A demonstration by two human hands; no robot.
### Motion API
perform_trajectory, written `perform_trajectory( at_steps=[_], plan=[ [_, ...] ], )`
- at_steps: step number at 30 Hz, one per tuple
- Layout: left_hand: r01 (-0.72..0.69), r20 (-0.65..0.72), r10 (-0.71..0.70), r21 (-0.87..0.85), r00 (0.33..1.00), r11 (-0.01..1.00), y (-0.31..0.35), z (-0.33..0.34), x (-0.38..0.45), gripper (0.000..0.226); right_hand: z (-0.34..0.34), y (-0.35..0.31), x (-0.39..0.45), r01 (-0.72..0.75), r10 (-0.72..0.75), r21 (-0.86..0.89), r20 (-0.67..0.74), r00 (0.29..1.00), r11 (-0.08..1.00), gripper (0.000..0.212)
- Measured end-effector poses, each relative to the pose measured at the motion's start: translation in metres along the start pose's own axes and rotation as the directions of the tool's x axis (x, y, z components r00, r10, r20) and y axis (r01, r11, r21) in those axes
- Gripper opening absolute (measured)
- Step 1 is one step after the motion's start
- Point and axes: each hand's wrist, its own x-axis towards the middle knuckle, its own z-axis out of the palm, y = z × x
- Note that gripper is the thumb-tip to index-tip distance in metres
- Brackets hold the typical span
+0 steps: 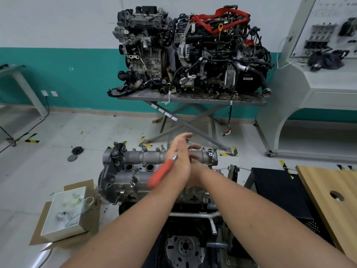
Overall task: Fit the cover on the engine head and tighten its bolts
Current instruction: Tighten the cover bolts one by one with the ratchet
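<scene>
Both hands meet over the engine head (pixel 154 171), which sits on its stand low in the middle, cover (pixel 173 155) lying along its far top edge. The left hand (pixel 180 159) is up front, fingers straight, its grip released, with a red-handled screwdriver (pixel 161 176) slanting across its palm side. The right hand (pixel 195 151) is tucked behind it; whether its grip grasps anything, nobody can tell. Beyond, two engines (pixel 189 49) stand on a metal counter (pixel 193 97). A cardboard box (pixel 63 211) lies on the floor, left.
</scene>
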Motion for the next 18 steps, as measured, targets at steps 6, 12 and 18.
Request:
perform_trajectory(
  at_steps=[6,12,18],
  plan=[
    [0.315,0.024,-0.318,-0.216,0.948,0.924,0.01,-0.01,0.019,0.035,0.007,0.004,0.003,-0.09,0.092,0.159,-0.005,0.996,0.983,0.024],
    [0.353,0.2,-0.326,-0.12,0.924,0.928,0.024,-0.027,0.023,0.031,0.011,0.008,0.008,-0.126,0.134,0.167,-0.039,0.99,0.978,0.02],
    [0.368,0.277,-0.413,0.203,0.867,0.908,0.042,-0.025,0.033,0.03,0.014,0.01,0.011,-0.171,0.175,0.17,-0.01,0.984,0.97,0.021]
  ],
)
